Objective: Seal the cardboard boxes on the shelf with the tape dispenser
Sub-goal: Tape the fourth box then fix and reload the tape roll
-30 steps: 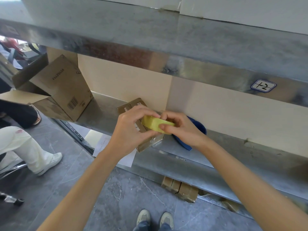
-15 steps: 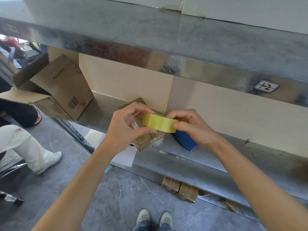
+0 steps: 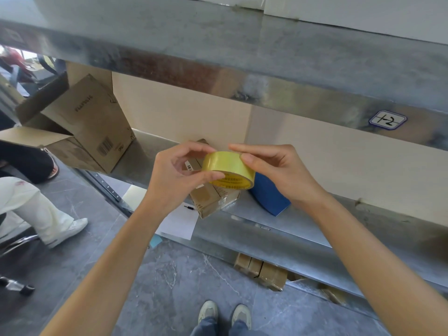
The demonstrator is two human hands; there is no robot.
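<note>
Both hands grip the yellow tape roll (image 3: 228, 169), which is in the air just above the small cardboard box (image 3: 213, 201) on the metal shelf (image 3: 278, 223).

Grip: your left hand (image 3: 174, 178) pinches the roll's left side between curled fingers and thumb. Your right hand (image 3: 274, 170) holds the right side, with the thumb pressed on the outer wrap and the fingers arched over the top. No free tape end is visible.

Orientation: the roll's hole axis tilts down and toward you, so the printed core face looks at you from below. Its broad span runs left to right between your hands. The box's long axis runs from the back wall toward the shelf front, with its near corner at the edge.

Risks, as judged:
- The tape may split into a sliver if a nail lifts only part of the end.
- A hard pull may drop the roll onto the box and nudge it off the edge.
- The blue object (image 3: 269, 197) just beside the box may crowd your right hand.
</note>
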